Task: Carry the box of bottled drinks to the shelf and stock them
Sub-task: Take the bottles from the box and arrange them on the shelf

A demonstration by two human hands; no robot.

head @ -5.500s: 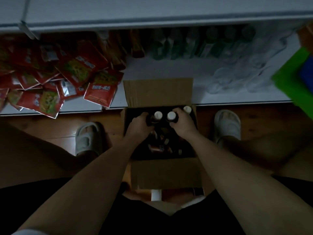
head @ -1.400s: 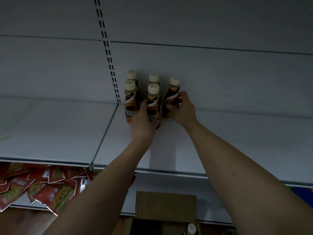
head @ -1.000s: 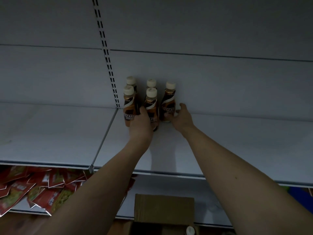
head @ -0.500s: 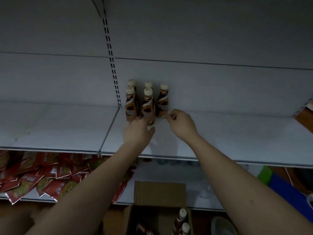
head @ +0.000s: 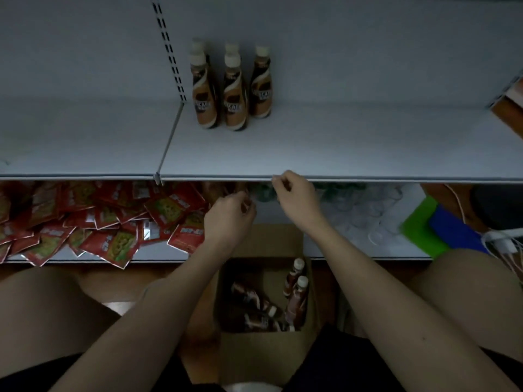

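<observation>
Several brown drink bottles [head: 233,89] with cream caps stand upright in a tight group at the back of the white shelf [head: 339,148], just right of the slotted upright. Below, an open cardboard box [head: 266,244] sits on the floor between my knees; two bottles [head: 295,290] stand at its right wall and others lie on its bottom. My left hand [head: 229,219] and right hand [head: 294,196] hover empty in front of the shelf's front edge, above the box, fingers loosely curled.
Red snack packets [head: 99,222] are heaped on the lower shelf at left. Clear plastic cups [head: 365,213] and dark green bottles sit on it at right. A green and blue object [head: 435,230] and white cables [head: 506,244] lie at far right.
Both hands let go of the bottles on the shelf and drew back and down past the shelf edge. My view tilted down, and the box's inside now shows.
</observation>
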